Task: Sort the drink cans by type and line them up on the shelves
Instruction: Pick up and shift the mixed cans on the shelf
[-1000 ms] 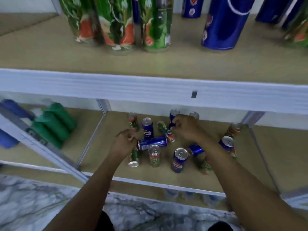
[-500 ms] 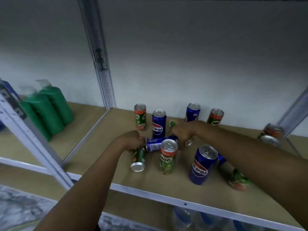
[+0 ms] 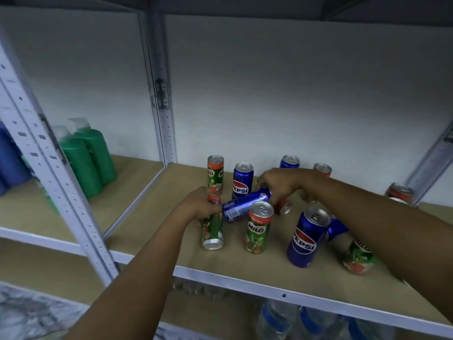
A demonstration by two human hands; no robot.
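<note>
Blue Pepsi cans and green Milo cans lie mixed on the wooden shelf (image 3: 245, 271). My left hand (image 3: 196, 204) grips a Milo can lying on its side (image 3: 212, 231). My right hand (image 3: 279, 184) holds the far end of a Pepsi can lying on its side (image 3: 245, 204); a second toppled can (image 3: 284, 207) shows just under that hand. An upright Milo can (image 3: 258, 228) and an upright Pepsi can (image 3: 306, 239) stand in front. Behind stand a Milo can (image 3: 215, 174) and a Pepsi can (image 3: 242, 180). More cans lie under my right forearm.
A white perforated upright (image 3: 56, 182) stands at front left, another (image 3: 163, 94) at the back. Green pump bottles (image 3: 88, 155) fill the left bay. Water bottles (image 3: 306, 320) sit on the shelf below. More cans stand at far right (image 3: 399, 192).
The view dropped from the upper shelf to this one and moved closer. Both hands stayed on the two lying cans; the lying Pepsi can's far end now tilts up under my right hand.
</note>
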